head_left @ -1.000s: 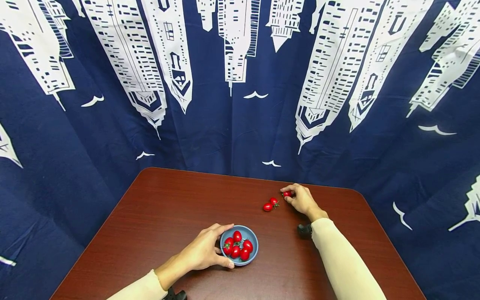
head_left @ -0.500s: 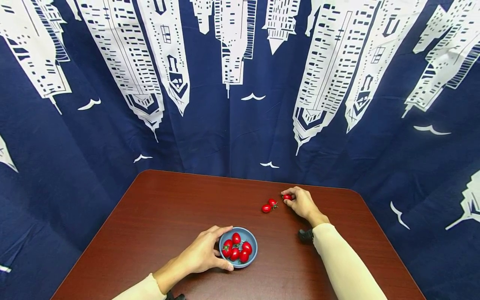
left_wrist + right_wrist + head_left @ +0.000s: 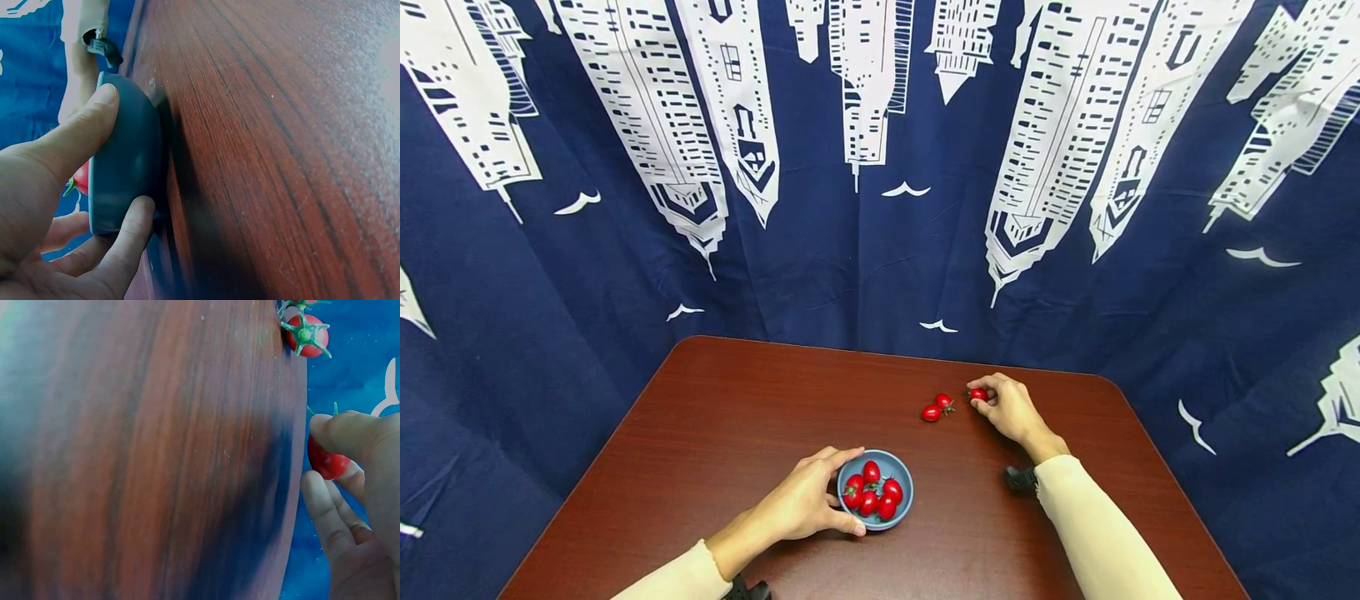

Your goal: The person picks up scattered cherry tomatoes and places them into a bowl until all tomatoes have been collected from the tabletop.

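My left hand holds a small blue bowl by its left side, thumb at the near rim and fingers around the far side. Several red cherry tomatoes lie in that bowl. In the left wrist view the thumb presses the wall of the bowl, and one finger touches low on its side. Over at the far right of the table, my right hand pinches a single cherry tomato between thumb and fingers, its green stem showing. Two more cherry tomatoes lie just left of that hand.
The brown wooden table has its far edge close beyond the right hand. Behind it hangs a dark blue curtain printed with white buildings and birds. A black wrist strap shows at the right sleeve.
The right hand, with the cherry tomato between its fingers, has shifted slightly to the right, away from the two loose ones. The left hand and bowl keep their place; the head view moved a little.
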`<action>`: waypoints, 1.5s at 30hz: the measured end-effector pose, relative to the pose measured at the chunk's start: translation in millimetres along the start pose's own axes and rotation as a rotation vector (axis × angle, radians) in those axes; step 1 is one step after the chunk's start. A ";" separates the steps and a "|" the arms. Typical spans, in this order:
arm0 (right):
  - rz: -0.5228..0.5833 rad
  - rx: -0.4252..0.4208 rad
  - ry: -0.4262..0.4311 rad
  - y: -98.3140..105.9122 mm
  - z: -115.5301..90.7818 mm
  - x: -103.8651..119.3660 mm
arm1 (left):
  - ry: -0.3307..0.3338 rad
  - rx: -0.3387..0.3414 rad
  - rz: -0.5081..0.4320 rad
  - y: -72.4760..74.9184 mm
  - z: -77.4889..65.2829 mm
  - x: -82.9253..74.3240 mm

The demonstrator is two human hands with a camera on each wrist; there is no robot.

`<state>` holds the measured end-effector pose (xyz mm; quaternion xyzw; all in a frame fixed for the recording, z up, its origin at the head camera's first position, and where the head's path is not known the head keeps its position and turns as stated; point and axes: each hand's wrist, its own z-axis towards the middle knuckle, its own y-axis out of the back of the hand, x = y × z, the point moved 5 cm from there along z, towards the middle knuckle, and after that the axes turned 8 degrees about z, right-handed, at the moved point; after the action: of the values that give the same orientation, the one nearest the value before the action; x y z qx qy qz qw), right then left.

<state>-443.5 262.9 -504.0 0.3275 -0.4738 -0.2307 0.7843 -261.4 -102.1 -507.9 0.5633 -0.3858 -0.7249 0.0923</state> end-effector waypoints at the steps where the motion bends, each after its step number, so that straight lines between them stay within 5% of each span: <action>1: -0.001 -0.006 0.003 1.3 -1.0 1.3 | -0.002 -0.002 0.001 0.4 0.2 -0.1; 45: 0.138 0.020 0.291 -9.5 -44.7 113.1 | 0.001 0.005 -0.015 -1.2 -0.8 -0.4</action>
<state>-353.7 193.7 -459.1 0.3320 -0.3787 -0.1218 0.8553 -260.2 -101.4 -508.4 0.5669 -0.3831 -0.7242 0.0858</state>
